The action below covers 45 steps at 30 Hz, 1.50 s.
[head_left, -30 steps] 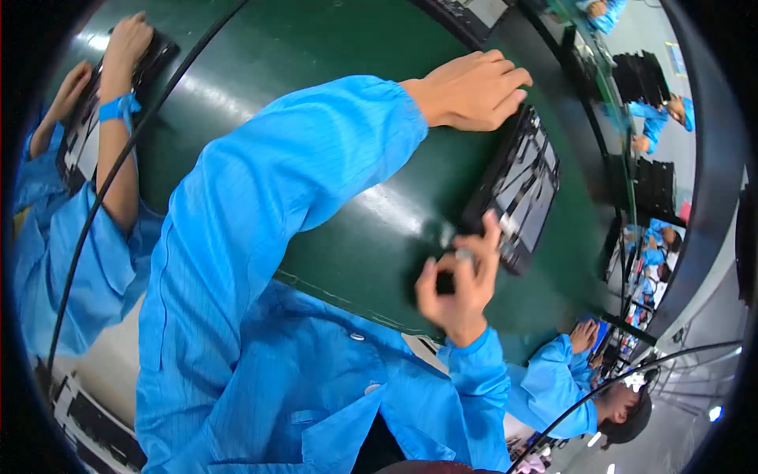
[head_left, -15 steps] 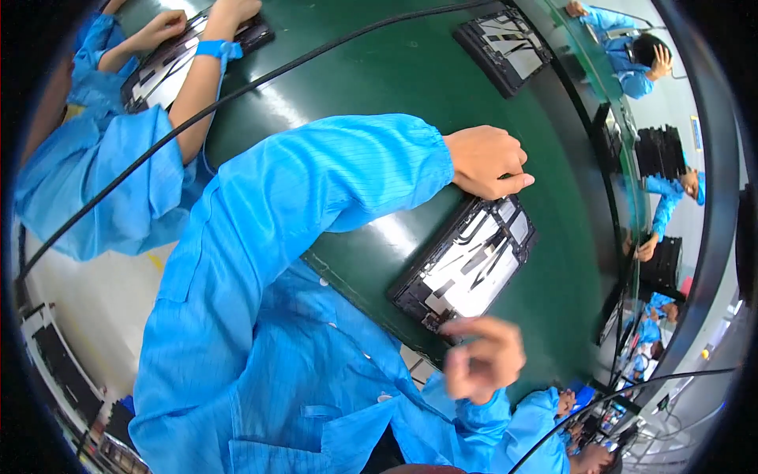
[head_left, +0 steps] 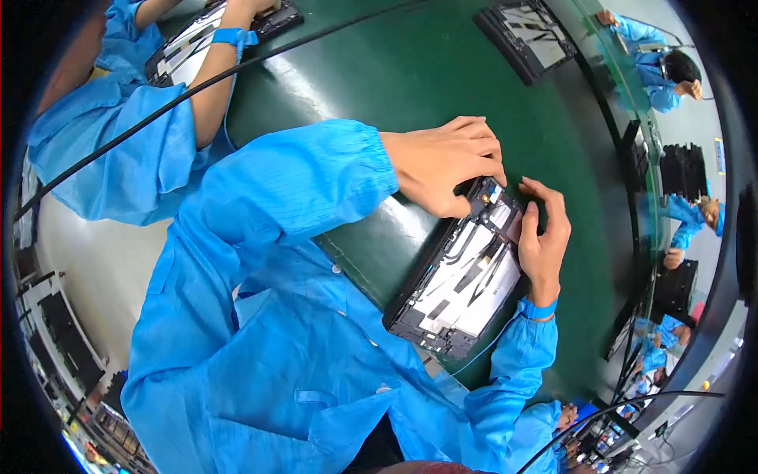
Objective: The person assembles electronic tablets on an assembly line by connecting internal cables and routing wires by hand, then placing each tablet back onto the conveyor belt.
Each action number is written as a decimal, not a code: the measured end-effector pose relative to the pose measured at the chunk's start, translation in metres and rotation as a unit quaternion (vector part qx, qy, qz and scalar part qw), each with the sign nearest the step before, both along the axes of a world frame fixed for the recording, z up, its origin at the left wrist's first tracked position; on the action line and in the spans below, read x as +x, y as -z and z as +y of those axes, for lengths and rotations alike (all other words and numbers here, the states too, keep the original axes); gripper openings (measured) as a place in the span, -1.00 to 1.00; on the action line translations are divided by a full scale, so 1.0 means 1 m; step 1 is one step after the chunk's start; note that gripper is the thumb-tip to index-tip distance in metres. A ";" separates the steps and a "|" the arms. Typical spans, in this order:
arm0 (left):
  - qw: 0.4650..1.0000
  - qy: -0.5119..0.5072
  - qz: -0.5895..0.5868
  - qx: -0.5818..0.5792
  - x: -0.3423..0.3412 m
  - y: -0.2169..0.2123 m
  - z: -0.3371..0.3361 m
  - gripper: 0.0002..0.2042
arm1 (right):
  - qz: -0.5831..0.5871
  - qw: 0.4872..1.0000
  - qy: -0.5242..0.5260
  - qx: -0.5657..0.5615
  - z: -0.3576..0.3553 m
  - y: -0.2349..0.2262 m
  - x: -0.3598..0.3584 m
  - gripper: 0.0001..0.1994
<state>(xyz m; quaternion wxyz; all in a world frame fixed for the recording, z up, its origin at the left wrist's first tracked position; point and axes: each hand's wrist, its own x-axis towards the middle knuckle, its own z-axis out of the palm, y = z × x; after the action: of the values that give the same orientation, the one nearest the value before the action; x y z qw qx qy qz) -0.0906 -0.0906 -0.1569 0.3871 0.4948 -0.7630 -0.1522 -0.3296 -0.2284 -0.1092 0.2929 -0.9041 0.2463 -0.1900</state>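
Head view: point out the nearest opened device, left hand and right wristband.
Nearest opened device [head_left: 466, 272]: head view, exposed inner face.
Left hand [head_left: 444, 164]: head view, its back.
Right wristband [head_left: 538, 310]: head view, strap's middle.

Blue coats [head_left: 260, 379] and open devices [head_left: 466, 276] show an electronics workshop.

A fisheye camera worn on the head looks down at close range past the wearer's bright-blue, buttoned cloth smock [head_left: 268, 355] at 7 o'clock, onto the glossy dark-green tabletop [head_left: 371, 71] at 12, bending a long dark beam [head_left: 730, 166] along its rim at 3.
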 end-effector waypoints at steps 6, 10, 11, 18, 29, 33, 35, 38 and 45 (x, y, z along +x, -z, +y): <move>0.999 0.018 -0.045 0.021 -0.002 -0.002 0.003 -0.24 | -0.003 0.989 -0.026 -0.145 -0.006 0.002 -0.002 -0.85; 0.998 0.015 -0.056 0.034 -0.002 -0.005 0.003 -0.19 | -0.017 0.990 -0.030 -0.134 -0.010 0.004 0.001 -0.86; 0.998 0.018 -0.055 0.037 -0.003 -0.005 0.003 -0.19 | -0.016 0.991 -0.027 -0.131 -0.011 0.005 -0.001 -0.86; 0.999 0.012 -0.038 0.007 -0.003 -0.004 0.003 -0.22 | 0.005 0.995 -0.027 -0.094 -0.012 0.005 -0.001 -0.88; 0.998 -0.010 -0.056 -0.003 -0.006 -0.003 0.001 -0.23 | 0.016 0.980 -0.032 -0.194 0.003 -0.029 0.000 -0.80; 1.000 0.002 -0.028 -0.002 -0.006 -0.001 0.000 -0.22 | 0.005 0.990 -0.063 -0.127 0.007 -0.039 0.001 -0.83; 0.999 0.021 0.006 -0.043 -0.011 0.006 -0.010 -0.20 | 0.040 0.997 -0.017 -0.066 0.012 -0.045 -0.012 -0.88; 0.997 0.017 0.019 -0.072 -0.018 0.013 -0.017 -0.29 | 0.092 0.988 -0.013 -0.126 0.016 -0.053 -0.026 -0.89; 0.999 -0.001 -0.003 -0.038 -0.013 0.014 -0.008 -0.29 | 0.090 0.989 -0.098 0.063 0.008 -0.048 -0.025 -0.86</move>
<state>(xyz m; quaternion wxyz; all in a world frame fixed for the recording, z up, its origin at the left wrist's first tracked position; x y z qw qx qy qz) -0.1033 -0.0989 -0.1706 0.4036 0.4807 -0.7690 -0.1214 -0.3550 -0.2209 -0.0610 0.3429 -0.9172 0.1932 -0.0622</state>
